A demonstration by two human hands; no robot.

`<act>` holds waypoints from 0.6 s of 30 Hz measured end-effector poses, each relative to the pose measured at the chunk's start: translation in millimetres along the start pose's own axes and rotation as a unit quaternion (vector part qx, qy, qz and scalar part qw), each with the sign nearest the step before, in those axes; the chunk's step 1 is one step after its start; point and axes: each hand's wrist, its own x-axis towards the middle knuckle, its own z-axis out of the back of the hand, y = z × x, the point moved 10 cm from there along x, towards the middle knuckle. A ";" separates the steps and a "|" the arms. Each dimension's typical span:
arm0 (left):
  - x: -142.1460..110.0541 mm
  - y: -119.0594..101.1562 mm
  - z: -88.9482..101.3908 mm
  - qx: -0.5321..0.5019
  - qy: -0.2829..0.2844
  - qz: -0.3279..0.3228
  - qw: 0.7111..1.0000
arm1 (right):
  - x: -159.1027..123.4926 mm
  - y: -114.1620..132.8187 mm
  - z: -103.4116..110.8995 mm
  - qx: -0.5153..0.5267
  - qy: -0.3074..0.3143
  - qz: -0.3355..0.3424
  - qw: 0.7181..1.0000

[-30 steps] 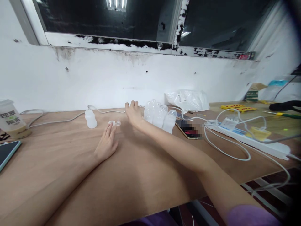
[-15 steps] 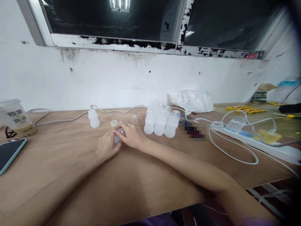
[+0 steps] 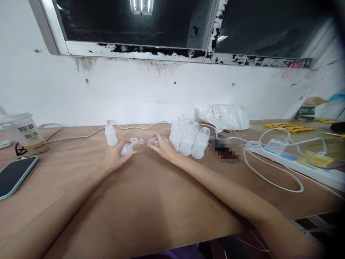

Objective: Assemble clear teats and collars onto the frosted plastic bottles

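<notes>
My left hand point(image 3: 114, 155) is wrapped round a small frosted baby bottle point(image 3: 126, 149). The bottle is tilted, and my fingers and palm hide part of it. To the right, my right hand point(image 3: 165, 146) has its fingers closed on a clear domed cap point(image 3: 153, 142) at the tabletop. Between the hands, a white collar ring point(image 3: 134, 140) and a clear silicone nipple point(image 3: 141, 141) lie side by side. Behind my left hand another frosted bottle point(image 3: 110, 135) stands upright without a cap. Several capped bottles point(image 3: 185, 142) stand grouped just right of my right hand.
A drink cup point(image 3: 31, 133) and a phone point(image 3: 17, 176) are on the left of the wooden table point(image 3: 129, 216). A white plastic bag point(image 3: 223, 117) lies against the wall. At right are a power strip point(image 3: 299, 162), looped white cables and yellow strips point(image 3: 288, 127).
My hands were together around the bottle; now they are apart. My left hand keeps the bottle, while my right hand has moved right and closed on a clear cap. The view has shifted slightly.
</notes>
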 end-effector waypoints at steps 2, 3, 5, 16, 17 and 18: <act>1.7 17.0 12.0 -0.086 -0.075 0.041 0.993 | 9.5 -11.1 -14.6 -0.074 0.034 -0.029 0.996; 1.7 22.2 14.3 -0.118 -0.096 0.054 0.987 | 15.4 -11.7 -23.4 -0.111 0.051 -0.023 0.992; 1.6 24.6 14.1 -0.158 -0.109 0.059 0.980 | 29.7 -9.4 -38.5 -0.170 0.062 -0.003 0.983; -0.4 19.4 13.4 -0.179 -0.117 0.052 0.976 | 63.1 -75.9 -84.5 -0.195 0.145 -0.178 0.954; 0.1 19.1 13.1 -0.180 -0.116 0.049 0.976 | 62.1 -79.6 -86.0 -0.196 0.151 -0.186 0.951; 0.7 18.6 13.1 -0.180 -0.116 0.044 0.976 | 61.3 -82.8 -86.9 -0.197 0.156 -0.196 0.948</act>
